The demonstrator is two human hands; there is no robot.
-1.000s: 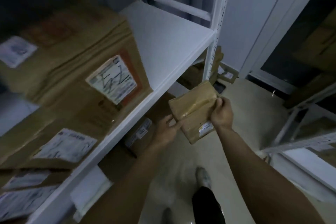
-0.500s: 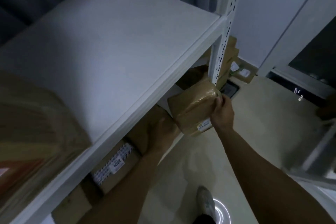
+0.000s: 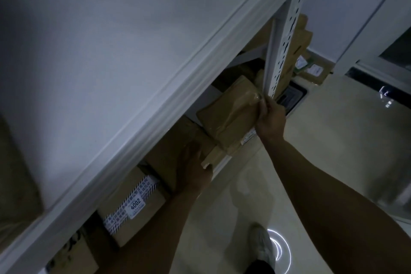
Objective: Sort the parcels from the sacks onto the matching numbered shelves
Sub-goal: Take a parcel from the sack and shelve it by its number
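**A:** What had shifted over the last second?

**B:** The taped brown parcel [image 3: 231,118] had gone in closer to the perforated upright [image 3: 287,35]. The left hand [image 3: 193,169] had come off it and dropped to the lower left of the upright.

**A:** What was the biggest thing there?

**B:** The white shelf board [image 3: 111,51]. It ran left from the upright and filled most of the view. The pale floor [image 3: 333,151] spread out to the right of the upright.

**A:** Any boxes?

**B:** Stacked cartons [image 3: 299,44] stood just behind the upright. Well to its lower left, under the board, sat the carton labelled 4002 [image 3: 133,209]. A plain brown carton [image 3: 169,151] lay between that one and the upright.

**A:** Where exactly was the parcel?

**B:** Just left of the upright's lower end, tilted, with its far corner right beside the post. It was below the level of the board's front lip.

**A:** And the hands?

**B:** The right hand [image 3: 270,118], just beneath the upright, pinched the parcel's right edge with curled fingers. The left lay on the brown carton. It was too dim to tell whether its fingers were flat or hooked over an edge.

**A:** Anything smaller?

**B:** A white shoe [image 3: 261,244] on the floor, far below the upright.
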